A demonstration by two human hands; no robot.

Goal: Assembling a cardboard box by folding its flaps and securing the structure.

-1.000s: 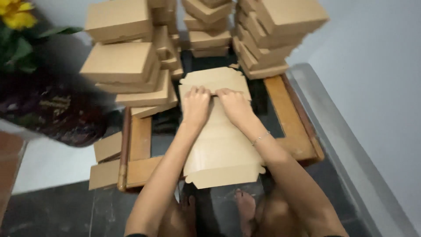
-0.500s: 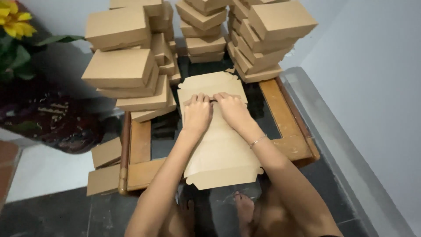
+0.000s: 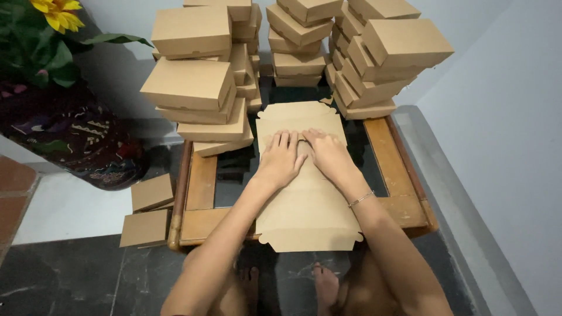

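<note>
Head view: the left hand (image 3: 282,159) lies flat, fingers spread and pointing toward twelve o'clock, palm pressed onto a flat cardboard sheet (image 3: 307,205). It grips nothing. The right hand (image 3: 328,153) lies just beside it at three o'clock, also flat and open on the sheet, its fingertips almost meeting those of the left. A thin bracelet (image 3: 361,199) circles the right wrist.

The sheet is plain brown card, matte and smooth, a long rectangle with small rounded tabs at its corners and faint crease lines across it. It runs from six to twelve o'clock along the middle of the bench (image 3: 202,187), its near edge hanging over the front rail. The bench is low, with a worn wooden frame around a dark glossy panel.

Toward twelve o'clock stand stacks of folded boxes (image 3: 193,82) of the same brown card, shallow and rectangular, piled unevenly, some tilted; more stacks (image 3: 380,52) rise at one o'clock. At nine o'clock, on the floor beside the bench, lie two small flat card pieces (image 3: 149,210). At ten o'clock sits a dark round patterned pot (image 3: 76,140) with green leaves and a yellow flower (image 3: 58,13). The floor (image 3: 70,275) is dark stone with pale veins. The person's bare feet (image 3: 325,284) show at six o'clock, under the sheet's edge.
</note>
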